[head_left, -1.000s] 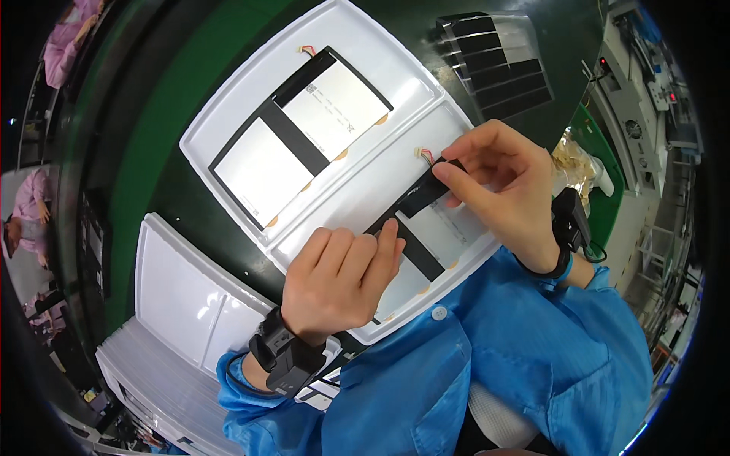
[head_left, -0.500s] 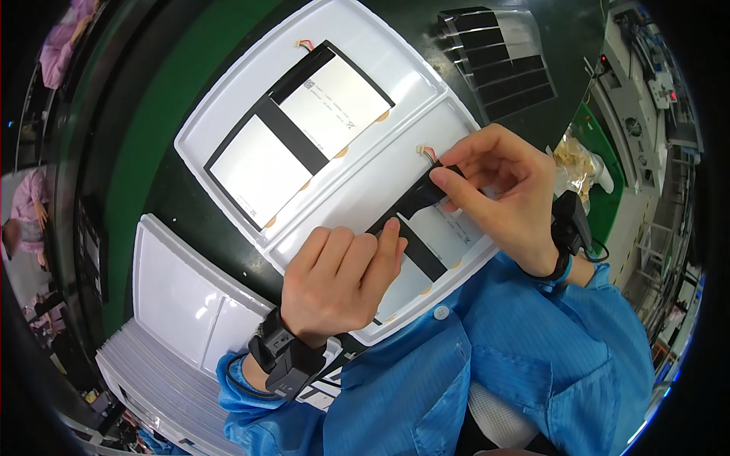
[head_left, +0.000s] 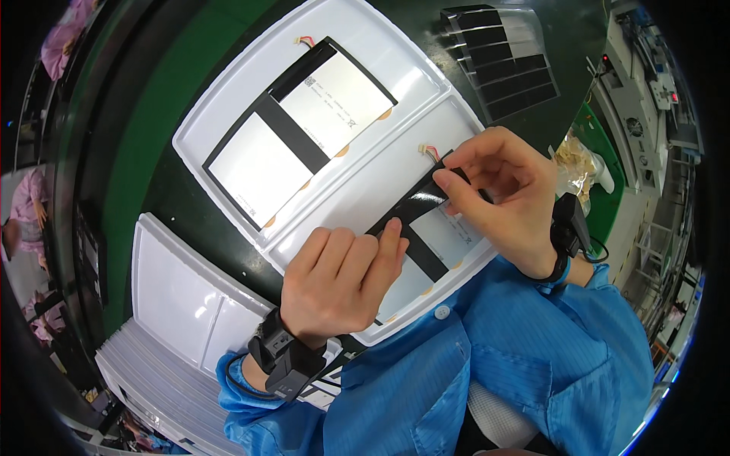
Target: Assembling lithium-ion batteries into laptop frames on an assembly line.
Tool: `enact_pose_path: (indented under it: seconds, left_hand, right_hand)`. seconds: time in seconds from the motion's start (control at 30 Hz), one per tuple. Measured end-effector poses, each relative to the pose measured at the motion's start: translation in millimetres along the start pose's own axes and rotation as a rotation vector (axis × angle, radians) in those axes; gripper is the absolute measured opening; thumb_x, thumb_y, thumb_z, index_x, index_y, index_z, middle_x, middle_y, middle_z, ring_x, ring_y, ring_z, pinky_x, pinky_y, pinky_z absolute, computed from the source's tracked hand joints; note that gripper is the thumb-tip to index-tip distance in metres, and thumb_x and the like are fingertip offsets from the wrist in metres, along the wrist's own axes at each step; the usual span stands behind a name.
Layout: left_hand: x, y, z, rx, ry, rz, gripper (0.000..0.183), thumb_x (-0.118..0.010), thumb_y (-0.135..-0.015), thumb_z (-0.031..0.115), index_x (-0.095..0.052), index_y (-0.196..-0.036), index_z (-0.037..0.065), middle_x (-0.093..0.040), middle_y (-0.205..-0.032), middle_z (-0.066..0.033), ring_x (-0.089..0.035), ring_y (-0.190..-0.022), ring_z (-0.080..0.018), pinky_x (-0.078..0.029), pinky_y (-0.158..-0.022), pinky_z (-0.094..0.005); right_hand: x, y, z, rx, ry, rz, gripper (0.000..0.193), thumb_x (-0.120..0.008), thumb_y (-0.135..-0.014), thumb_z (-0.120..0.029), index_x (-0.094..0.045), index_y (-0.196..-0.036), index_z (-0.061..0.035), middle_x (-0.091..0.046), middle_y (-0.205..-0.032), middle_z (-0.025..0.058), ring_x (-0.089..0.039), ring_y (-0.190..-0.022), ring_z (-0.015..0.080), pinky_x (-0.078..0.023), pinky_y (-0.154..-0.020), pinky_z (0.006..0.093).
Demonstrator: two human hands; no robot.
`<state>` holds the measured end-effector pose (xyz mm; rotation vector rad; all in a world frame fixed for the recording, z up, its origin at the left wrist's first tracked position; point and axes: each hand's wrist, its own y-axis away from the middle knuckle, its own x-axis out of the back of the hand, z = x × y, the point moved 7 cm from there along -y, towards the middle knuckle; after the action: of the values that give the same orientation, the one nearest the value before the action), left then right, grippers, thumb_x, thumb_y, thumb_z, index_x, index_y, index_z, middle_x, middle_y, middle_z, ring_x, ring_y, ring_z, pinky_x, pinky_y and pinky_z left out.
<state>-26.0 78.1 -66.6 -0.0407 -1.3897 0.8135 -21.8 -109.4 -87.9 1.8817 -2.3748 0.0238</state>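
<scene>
Across a dark counter [head_left: 418, 23] lies a white tray [head_left: 357, 175], divided by a ridge into two compartments, and it is turned at a slant before the person. The near flat pack [head_left: 420, 243] is in the compartment closest to the body, partly covered by both hands. It has pale panels, a black band between them and a black strip [head_left: 417, 202] along its far edge.

The right hand [head_left: 465, 173] is closed in a pinch, with thumb and index finger at the right end of this strip. Just beside these fingertips, a small cream connector [head_left: 423, 149] stands out on red and dark wires. The left hand [head_left: 338, 281] has its fingers curled, and the tip of the index finger touches the strip; whether something is gripped under the palm, I cannot tell.

The far flat pack [head_left: 300, 137] rests in the other compartment, untouched, with two white panels and its own wired plug [head_left: 299, 41]. To the left of the left wrist is a stack of trays [head_left: 167, 387], with an open white one on top. Beyond the right hand lies a clear sheet with black bands [head_left: 525, 83].
</scene>
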Motion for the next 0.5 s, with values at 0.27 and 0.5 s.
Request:
enact_pose_path:
  seconds: [0.27, 0.5]
  left_hand:
    - [-0.8, 1.3, -0.8, -0.002, -0.003, 0.001, 0.021, -0.08, -0.085, 0.011, -0.077, -0.103, 0.0, -0.049, -0.07, -0.001, -0.052, -0.064, -0.0149, -0.042, -0.058, -0.0286]
    - [-1.4, 0.8, -2.3, -0.001, -0.002, 0.004, 0.02, -0.08, -0.085, 0.011, -0.077, -0.102, 0.001, -0.048, -0.069, -0.0008, -0.051, -0.063, -0.0146, -0.042, -0.058, -0.0284]
  right_hand:
    - [-0.8, -1.3, -0.1, 0.01, -0.009, 0.032, 0.017, -0.077, -0.085, 0.007, -0.068, -0.099, 0.004, -0.075, -0.1, 0.0119, -0.068, -0.074, 0.0059, -0.055, -0.065, 0.0179]
    - [-0.3, -1.7, 1.5, -0.009, 0.011, 0.021, 0.017, -0.078, -0.085, 0.006, -0.068, -0.099, 0.0041, -0.075, -0.1, 0.0117, -0.067, -0.074, 0.0057, -0.055, -0.065, 0.0176]
